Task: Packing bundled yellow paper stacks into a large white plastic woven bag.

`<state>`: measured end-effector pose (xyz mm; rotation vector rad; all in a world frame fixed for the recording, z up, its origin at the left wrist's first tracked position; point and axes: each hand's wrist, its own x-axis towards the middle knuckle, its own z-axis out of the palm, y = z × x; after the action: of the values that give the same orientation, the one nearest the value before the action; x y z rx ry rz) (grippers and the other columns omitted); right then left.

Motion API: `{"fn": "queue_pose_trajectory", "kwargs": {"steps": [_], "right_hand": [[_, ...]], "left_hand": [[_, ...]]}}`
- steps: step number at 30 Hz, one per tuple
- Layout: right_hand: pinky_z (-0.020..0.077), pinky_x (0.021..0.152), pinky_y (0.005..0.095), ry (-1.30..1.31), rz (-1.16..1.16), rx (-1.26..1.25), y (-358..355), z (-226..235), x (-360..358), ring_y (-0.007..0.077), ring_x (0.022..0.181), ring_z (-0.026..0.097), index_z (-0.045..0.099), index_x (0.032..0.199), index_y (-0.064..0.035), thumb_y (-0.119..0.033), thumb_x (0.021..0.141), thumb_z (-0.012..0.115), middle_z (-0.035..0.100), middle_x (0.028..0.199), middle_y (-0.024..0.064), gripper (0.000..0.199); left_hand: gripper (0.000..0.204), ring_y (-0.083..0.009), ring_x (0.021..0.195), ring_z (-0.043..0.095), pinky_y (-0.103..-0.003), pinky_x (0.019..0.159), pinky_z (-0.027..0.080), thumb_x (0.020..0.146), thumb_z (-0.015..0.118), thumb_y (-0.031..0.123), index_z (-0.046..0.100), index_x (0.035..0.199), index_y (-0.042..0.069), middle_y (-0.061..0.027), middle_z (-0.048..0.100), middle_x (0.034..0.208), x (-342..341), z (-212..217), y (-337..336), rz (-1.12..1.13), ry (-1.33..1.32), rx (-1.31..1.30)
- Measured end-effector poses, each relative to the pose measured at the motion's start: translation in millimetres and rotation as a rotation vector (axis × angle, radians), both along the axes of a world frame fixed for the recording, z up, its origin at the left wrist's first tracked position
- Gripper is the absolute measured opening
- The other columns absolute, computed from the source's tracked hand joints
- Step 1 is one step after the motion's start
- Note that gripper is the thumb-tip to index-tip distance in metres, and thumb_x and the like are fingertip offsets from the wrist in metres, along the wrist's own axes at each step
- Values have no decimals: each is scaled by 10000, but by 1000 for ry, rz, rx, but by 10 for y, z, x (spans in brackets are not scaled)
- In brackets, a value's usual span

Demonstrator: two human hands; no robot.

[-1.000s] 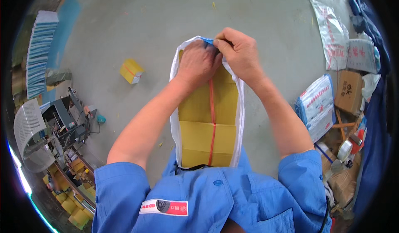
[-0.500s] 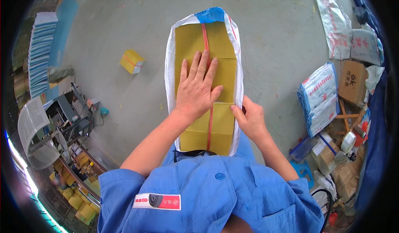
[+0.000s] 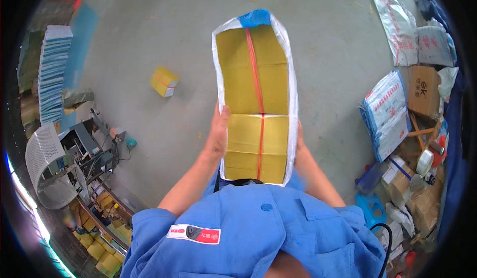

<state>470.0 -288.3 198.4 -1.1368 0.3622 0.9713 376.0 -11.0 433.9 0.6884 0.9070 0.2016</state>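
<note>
An open white woven sack (image 3: 293,87) with a blue end stands before me, its mouth facing up. Yellow cardboard boxes (image 3: 253,92) bound with red strapping fill it. My left hand (image 3: 217,133) grips the sack's left side, thumb by the rim and the other fingers mostly hidden behind the wall. On the opposite side my right hand (image 3: 300,144) holds the sack's right wall, its fingers largely out of sight behind it.
A small yellow box (image 3: 164,82) lies on the grey floor to the left. Beyond it stands a grey machine (image 3: 82,141). Folded sacks (image 3: 386,115), a brown carton (image 3: 423,89) and a blue stool (image 3: 370,207) sit at the right. Stacked sacks (image 3: 53,74) are at far left.
My left hand has come off the boxes and moved down to the sack's left side. My right hand has slid from the rim to the outer right wall. The sack appears shifted slightly right.
</note>
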Motion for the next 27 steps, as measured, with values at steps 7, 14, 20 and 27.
{"fn": "queue_pose_trajectory", "kwargs": {"steps": [7, 14, 20, 27], "right_hand": [[245, 1166, 390, 41, 199, -124, 1040, 1957, 229, 199, 1425, 317, 321, 1522, -58, -469, 1038, 384, 344, 1550, 128, 638], [324, 1143, 406, -339, -126, -253, 896, 1886, 288, 240, 1382, 396, 353, 1481, 0, -492, 1023, 392, 418, 1489, 155, 673], [205, 1183, 412, -81, 242, 8, 901, 1652, 454, 248, 1475, 233, 252, 1545, -63, -529, 1029, 340, 249, 1599, 123, 701], [142, 1193, 452, -734, 206, -119, 1495, 2324, 1232, 243, 1483, 214, 241, 1549, -82, -491, 1039, 346, 238, 1601, 130, 662]], "left_hand": [[623, -233, 1326, 444, -349, 1100, 373, 1026, 454, 407, 308, 1491, 19, -142, 443, 1454, -323, -97, 47, -183, -35, 110], [762, -238, 1400, 341, -356, 1151, 284, 972, 546, 178, 89, 1570, 56, -126, 297, 1556, -316, -110, -76, -273, -57, 479], [729, -244, 1474, 214, -365, 1191, 181, 974, 523, 199, 130, 1567, 44, -144, 221, 1598, -382, -133, 137, -348, -98, 307], [863, -267, 1520, 45, -387, 1212, 114, 952, 552, 415, 84, 1567, 32, -173, 85, 1637, 605, -83, 1265, -323, -55, 686]]}}
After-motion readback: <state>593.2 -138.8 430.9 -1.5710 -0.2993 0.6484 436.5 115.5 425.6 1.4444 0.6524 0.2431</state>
